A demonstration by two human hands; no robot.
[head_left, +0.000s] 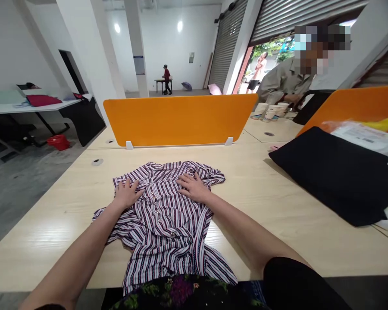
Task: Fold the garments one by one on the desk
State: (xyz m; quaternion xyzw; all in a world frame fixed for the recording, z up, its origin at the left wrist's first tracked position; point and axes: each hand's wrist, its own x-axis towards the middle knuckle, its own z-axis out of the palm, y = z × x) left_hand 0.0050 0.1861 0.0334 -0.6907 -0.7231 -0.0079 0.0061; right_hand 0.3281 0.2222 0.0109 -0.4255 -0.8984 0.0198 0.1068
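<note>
A striped button-front shirt (168, 215) in white, dark and reddish lines lies face up on the pale wooden table (245, 181), its collar end toward the orange divider. Wrinkles run across its lower part, which reaches over the near table edge. Flat on the shirt's upper left side rests my left hand (126, 194), fingers spread. My right hand (194, 188) presses on the upper right side of the chest, also with fingers apart. Neither hand grips the cloth. A row of buttons runs down the front between them.
An orange divider (181, 120) stands behind the shirt. Dark folded fabric (336, 176) and plastic packaging (365, 135) lie at the right. Beyond, a person (278, 82) sits near stacked paper cups (271, 111). A red bucket (58, 142) is on the floor at left.
</note>
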